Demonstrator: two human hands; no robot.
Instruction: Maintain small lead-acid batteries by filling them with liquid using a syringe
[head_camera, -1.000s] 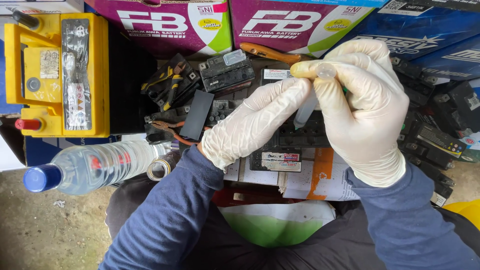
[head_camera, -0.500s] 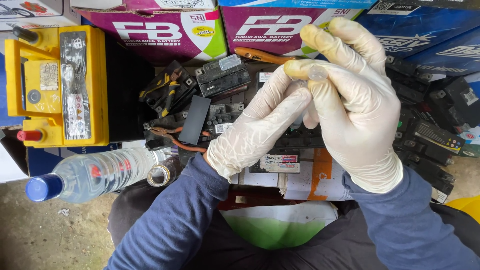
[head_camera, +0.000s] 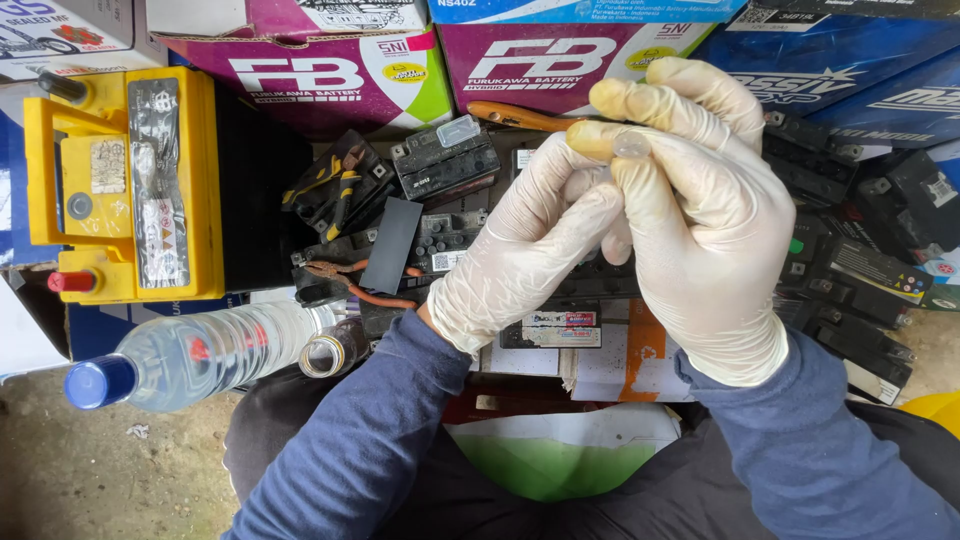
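Note:
Both my hands wear thin white gloves and meet above a pile of small black batteries (head_camera: 445, 160). My left hand (head_camera: 525, 245) reaches up from the lower left, its fingertips pressed into the palm side of my right hand (head_camera: 710, 230), pinching the glove there. The fingers of my right hand are bent, and a slack glove tip sticks out at one finger. I see no object in either hand. Blue sleeves cover both forearms.
A large yellow battery (head_camera: 120, 190) lies at left, a clear bottle with a blue cap (head_camera: 200, 355) in front of it beside a tape roll (head_camera: 325, 355). Purple boxes (head_camera: 330, 70) and blue boxes (head_camera: 860, 80) line the back. Yellow-handled pliers (head_camera: 330, 180) and an orange-handled tool (head_camera: 510, 115) lie among the batteries.
Both hands have stayed pressed together and risen slightly toward the boxes. The fingers of my left hand have slid along the right palm.

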